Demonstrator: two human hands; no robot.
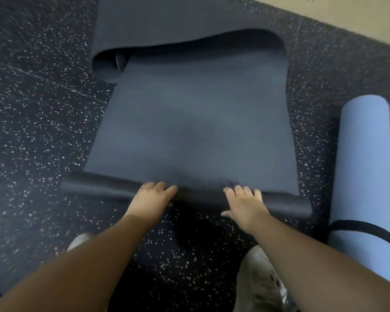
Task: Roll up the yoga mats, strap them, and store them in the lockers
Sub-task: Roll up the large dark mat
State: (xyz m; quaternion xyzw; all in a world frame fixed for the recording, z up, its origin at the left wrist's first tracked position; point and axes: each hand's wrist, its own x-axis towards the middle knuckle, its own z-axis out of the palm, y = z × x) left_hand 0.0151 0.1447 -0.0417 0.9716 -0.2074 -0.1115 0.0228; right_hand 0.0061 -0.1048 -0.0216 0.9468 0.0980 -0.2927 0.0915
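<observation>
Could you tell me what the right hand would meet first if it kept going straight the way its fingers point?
Only the flat dark mat: the right hand rests on its rolled end, fingers pointing up the mat. Further on, the mat's folded-over far end.

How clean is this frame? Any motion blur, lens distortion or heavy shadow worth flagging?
Head view: motion blur streaks the floor specks and softens both hands, left hand and right hand; wide-angle bowing curves the dark mat edges and the blue rolled mat; a dark shadow lies below the roll; no glare.
</observation>
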